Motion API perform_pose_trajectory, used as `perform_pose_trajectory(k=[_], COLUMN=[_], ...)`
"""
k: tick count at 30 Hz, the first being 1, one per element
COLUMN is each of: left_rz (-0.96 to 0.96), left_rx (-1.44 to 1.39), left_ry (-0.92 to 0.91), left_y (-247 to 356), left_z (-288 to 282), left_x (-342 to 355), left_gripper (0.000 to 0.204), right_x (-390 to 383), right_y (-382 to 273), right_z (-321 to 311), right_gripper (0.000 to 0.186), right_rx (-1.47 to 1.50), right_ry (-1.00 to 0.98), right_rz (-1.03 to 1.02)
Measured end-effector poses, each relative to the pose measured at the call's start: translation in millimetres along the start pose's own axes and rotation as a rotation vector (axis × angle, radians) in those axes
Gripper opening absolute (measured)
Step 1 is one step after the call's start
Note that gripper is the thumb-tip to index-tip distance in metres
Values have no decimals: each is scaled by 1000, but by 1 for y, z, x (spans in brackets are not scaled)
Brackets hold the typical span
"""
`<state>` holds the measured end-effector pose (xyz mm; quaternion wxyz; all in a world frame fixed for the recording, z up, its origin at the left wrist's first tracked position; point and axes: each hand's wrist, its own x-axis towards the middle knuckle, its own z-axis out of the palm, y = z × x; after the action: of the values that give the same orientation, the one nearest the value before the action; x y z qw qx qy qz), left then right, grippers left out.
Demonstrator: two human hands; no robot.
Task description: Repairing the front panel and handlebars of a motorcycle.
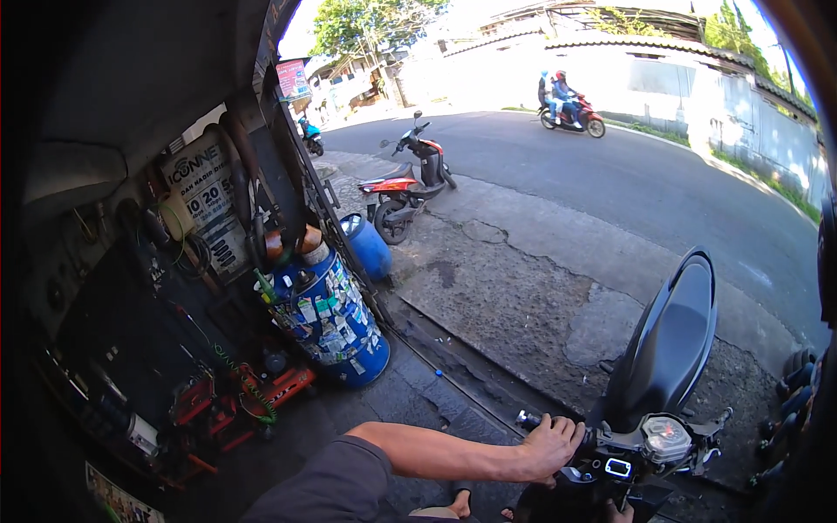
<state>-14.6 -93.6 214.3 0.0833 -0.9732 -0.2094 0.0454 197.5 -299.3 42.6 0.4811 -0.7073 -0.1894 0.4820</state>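
A scooter with a long black seat (670,344) stands in front of me, its handlebar end nearest to me. My left hand (554,446) is closed over the handlebar (529,420), whose end pokes out beyond the fingers. Beside that hand are a small lit display (618,469) and the clear instrument cluster (666,438). At the lower edge, my right hand (620,512) shows only in part, below the display. Its fingers are bent at a thin dark piece that I cannot make out.
A blue drum (327,314) covered in stickers stands left, with a smaller blue barrel (366,247) behind. Red equipment (283,386) with a green coiled hose lies on the dark floor. Outside, a red scooter (405,185) is parked by the road, where two people ride a motorbike (571,115).
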Motion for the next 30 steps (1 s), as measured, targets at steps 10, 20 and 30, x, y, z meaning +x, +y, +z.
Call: perform_pose_trajectory(k=[10,20,30], left_rz=[92,74,116], left_rx=[-40,-3,2], left_ry=[162,-43,-57], left_y=[-18,-9,-15], left_z=[16,-4,-3], left_x=[23,29,35], left_gripper=[36,65,58], right_x=[-15,-16,-15], right_y=[-28,-36,-33], right_z=[14,12,7], right_gripper=[16,18,17], right_rx=[81,128,163], right_ry=[-16,-30,-82], right_rz=[48,75,98])
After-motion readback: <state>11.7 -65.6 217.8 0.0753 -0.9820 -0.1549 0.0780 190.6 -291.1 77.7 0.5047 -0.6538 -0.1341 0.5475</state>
